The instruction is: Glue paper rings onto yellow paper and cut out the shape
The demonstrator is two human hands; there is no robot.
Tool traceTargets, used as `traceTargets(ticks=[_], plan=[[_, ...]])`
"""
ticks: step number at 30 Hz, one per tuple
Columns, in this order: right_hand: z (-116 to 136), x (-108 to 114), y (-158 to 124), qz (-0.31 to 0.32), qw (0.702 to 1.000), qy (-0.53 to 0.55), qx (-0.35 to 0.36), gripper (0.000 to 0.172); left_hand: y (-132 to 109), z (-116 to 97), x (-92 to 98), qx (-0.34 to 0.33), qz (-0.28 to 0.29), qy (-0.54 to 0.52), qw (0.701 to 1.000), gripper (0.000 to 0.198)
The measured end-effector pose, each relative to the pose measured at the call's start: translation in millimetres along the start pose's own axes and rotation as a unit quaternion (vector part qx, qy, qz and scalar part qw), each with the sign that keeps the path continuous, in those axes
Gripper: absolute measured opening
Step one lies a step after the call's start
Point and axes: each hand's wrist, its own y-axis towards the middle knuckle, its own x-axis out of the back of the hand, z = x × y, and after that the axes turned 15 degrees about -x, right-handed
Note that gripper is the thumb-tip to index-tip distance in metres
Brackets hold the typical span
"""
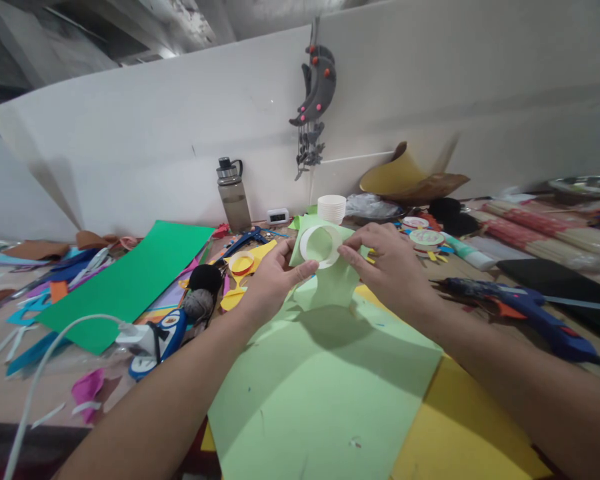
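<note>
Both hands hold up a light green paper piece [337,287] with a white ring [307,248] against it, above the middle of the table. My left hand [275,270] pinches the left edge of the paper, thumb towards the ring. From the right, my right hand [387,260] grips the ring's edge and the paper between thumb and fingers. Green paper shows through the ring's opening. Below lies a large light green sheet [320,393] on top of a yellow sheet [460,427]. A stack of white paper cups [331,208] stands just behind the ring.
On the left are a green sheet [130,287], a white plug [139,339] with its cable and a yellow cutout [243,267]. A bottle [234,197] stands by the wall. At right lie a blue glue gun [525,307] and a black pad [565,293].
</note>
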Motion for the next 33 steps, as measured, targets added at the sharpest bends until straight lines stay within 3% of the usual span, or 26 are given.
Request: traceTargets(ticks=[16, 25, 33], plan=[[-0.1, -2.9, -0.9, -0.023, 0.999, -0.03, -0.009, 0.022, -1.6, -5.2, -4.2, 0.057, -0.002, -0.051, 0.997, 0.037], [0.2, -3.0, -1.4, -0.016, 1.0, -0.015, -0.008, 0.014, -0.8, -6.7, -5.0, 0.049, -0.009, -0.044, 0.998, 0.035], [-0.7, -3.2, -1.3, -0.022, 0.999, -0.002, 0.024, 0.017, -1.7, -7.6, -5.1, 0.042, -0.014, -0.057, 0.997, 0.042]])
